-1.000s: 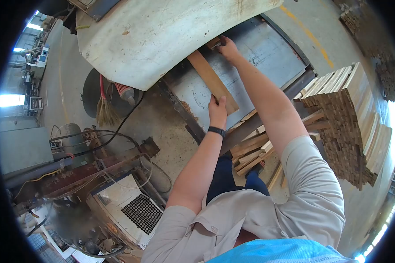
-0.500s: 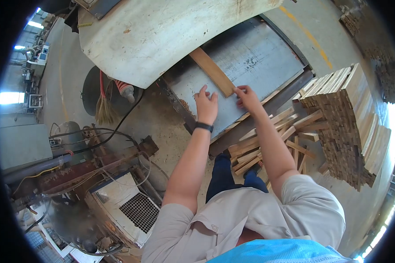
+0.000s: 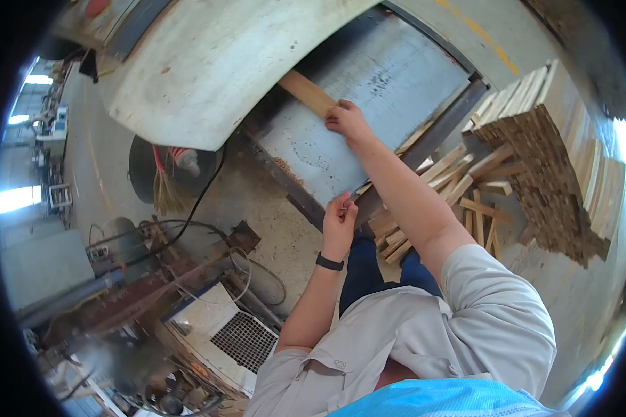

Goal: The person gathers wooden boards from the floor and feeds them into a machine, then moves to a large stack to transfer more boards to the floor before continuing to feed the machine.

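A flat wooden board (image 3: 306,92) lies on the metal machine table (image 3: 368,94), its far end hidden beneath the large pale cover (image 3: 222,62). Gripping the board's near end is my right hand (image 3: 348,121), with fingers bent over it. My left hand (image 3: 339,224), with a black band at the wrist, hovers by the table's near edge. Its fingers are loosely curled, somewhat apart, and nothing shows in them.
To the right stands a tall stack of wooden strips (image 3: 542,167). Loose wood pieces (image 3: 459,184) lie in a pile beside the table's near right edge. A straw broom (image 3: 165,194), a black hose (image 3: 205,187) and a grille-fronted box (image 3: 243,340) are on the left.
The board has slid farther under the pale cover, with my right hand moving forward along with it. My left hand has drawn back toward my body, off the tabletop.
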Demonstrator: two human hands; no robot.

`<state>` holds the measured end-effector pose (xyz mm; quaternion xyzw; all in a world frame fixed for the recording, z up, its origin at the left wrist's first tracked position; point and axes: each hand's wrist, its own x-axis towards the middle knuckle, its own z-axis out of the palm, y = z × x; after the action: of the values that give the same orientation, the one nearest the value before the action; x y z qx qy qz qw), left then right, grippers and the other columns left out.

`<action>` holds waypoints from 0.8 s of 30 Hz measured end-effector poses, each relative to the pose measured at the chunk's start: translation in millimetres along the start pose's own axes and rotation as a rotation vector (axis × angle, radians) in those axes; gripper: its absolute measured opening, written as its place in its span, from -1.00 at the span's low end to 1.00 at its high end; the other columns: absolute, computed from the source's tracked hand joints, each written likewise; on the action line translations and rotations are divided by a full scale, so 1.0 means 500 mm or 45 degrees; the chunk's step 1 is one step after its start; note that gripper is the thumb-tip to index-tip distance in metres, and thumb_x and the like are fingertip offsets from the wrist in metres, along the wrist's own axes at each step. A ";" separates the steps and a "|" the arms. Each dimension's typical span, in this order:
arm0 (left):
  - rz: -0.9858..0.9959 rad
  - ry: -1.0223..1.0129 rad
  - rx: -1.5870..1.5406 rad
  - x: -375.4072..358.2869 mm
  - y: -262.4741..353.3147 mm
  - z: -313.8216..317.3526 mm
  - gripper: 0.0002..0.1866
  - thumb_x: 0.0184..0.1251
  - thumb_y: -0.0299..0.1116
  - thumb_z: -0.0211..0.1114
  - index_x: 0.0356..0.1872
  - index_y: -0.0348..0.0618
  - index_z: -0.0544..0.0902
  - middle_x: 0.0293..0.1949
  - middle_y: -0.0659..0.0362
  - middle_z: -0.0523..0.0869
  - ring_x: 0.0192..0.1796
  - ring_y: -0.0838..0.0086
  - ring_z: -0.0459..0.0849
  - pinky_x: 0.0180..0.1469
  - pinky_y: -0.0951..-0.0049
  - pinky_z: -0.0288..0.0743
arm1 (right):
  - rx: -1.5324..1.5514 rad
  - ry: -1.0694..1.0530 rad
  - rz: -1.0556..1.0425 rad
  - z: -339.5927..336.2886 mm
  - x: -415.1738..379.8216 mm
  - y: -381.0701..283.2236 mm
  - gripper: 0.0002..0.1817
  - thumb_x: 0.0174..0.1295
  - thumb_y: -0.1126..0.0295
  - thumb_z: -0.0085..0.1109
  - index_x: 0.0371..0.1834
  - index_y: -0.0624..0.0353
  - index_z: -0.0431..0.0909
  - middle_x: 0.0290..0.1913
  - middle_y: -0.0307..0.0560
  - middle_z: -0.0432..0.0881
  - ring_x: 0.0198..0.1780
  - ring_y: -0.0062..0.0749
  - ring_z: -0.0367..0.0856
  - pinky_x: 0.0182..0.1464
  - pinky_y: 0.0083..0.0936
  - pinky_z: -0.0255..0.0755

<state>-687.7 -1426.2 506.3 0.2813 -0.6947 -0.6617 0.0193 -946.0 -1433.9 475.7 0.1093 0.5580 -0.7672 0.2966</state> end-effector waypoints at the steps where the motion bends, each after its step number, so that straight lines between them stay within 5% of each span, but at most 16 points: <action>1: 0.007 -0.011 -0.059 0.001 -0.011 -0.001 -0.61 0.48 -0.28 0.29 0.23 -0.22 0.56 -0.06 0.19 0.62 -0.12 0.57 0.57 -0.04 0.53 0.51 | -0.034 -0.017 -0.019 0.004 0.003 0.000 -0.19 0.25 0.39 0.25 0.50 0.49 0.08 -0.12 0.07 0.63 -0.19 -0.29 0.67 -0.12 -0.46 0.64; 5: -0.087 -0.163 -0.146 0.007 0.011 0.020 -0.65 0.50 -0.30 0.27 0.19 -0.22 0.56 -0.06 0.22 0.64 -0.14 0.61 0.55 -0.03 0.56 0.48 | -0.023 -0.121 -0.108 0.007 -0.001 0.010 -0.17 0.20 0.37 0.34 0.49 0.39 0.15 -0.21 -0.02 0.65 -0.22 -0.41 0.65 -0.12 -0.47 0.59; 10: -0.182 -0.599 0.182 -0.042 -0.013 0.087 -0.71 0.52 -0.33 0.23 0.13 -0.23 0.57 -0.11 0.22 0.64 -0.14 0.61 0.56 -0.03 0.58 0.46 | 0.255 -0.491 -0.238 -0.124 -0.215 -0.002 -0.38 0.36 0.27 0.26 0.42 0.27 0.33 0.04 0.01 0.67 0.03 -0.33 0.65 0.13 -0.44 0.55; 14: -0.305 -0.872 0.234 -0.097 -0.096 0.140 -0.72 0.51 -0.37 0.23 0.14 -0.21 0.59 -0.12 0.21 0.64 -0.12 0.58 0.59 0.00 0.56 0.48 | 0.350 -0.984 0.079 -0.355 -0.410 0.049 -0.42 0.39 0.14 0.24 0.33 0.31 0.45 0.15 0.04 0.65 0.13 -0.28 0.64 0.20 -0.37 0.53; 18: -0.414 -0.988 0.431 -0.125 -0.209 0.202 -0.63 0.49 -0.37 0.24 0.23 -0.26 0.54 -0.10 0.23 0.64 -0.18 0.58 0.56 -0.06 0.56 0.48 | 0.319 -0.529 0.395 -0.619 -0.508 0.228 -0.42 0.37 0.15 0.26 0.36 0.22 0.44 0.16 0.02 0.64 0.18 -0.28 0.62 0.20 -0.34 0.54; 24: -0.745 -0.879 0.453 -0.143 -0.415 0.299 -0.61 0.50 -0.35 0.22 0.27 -0.24 0.52 -0.04 0.20 0.65 -0.14 0.57 0.59 -0.05 0.55 0.50 | 0.077 0.460 0.552 -0.960 -0.456 0.558 -0.09 0.28 0.07 0.36 0.55 0.26 0.08 0.22 0.08 0.59 0.27 -0.26 0.53 0.22 -0.31 0.48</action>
<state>-611.3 -1253.4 319.3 0.2278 -0.6546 -0.5649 -0.4477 -680.8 -972.1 199.4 0.3699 0.5423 -0.6703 0.3461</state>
